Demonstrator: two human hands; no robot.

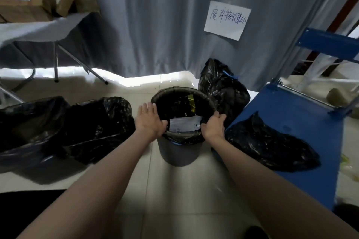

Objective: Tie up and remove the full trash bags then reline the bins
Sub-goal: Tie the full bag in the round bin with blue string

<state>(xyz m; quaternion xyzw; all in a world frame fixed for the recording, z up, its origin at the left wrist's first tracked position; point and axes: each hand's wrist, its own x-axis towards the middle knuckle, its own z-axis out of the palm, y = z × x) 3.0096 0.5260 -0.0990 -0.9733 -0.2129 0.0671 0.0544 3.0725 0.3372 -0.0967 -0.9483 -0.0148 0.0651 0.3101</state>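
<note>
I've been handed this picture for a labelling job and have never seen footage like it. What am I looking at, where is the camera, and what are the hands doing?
There is no machine here: a person wears a camera on the head, looking forward and down, so the two bare arms you see are their own. Between them on the tiled floor stands a grey bin lined with a black bag with rubbish inside. The left hand rests on the bin's near-left rim, fingers mostly straight. The right hand grips the bag's edge at the right rim. A tied bag stands behind the bin, more black bags lie to the left, and a flat one lies on a blue cart. A handwritten paper sign hangs on the curtain.
</note>
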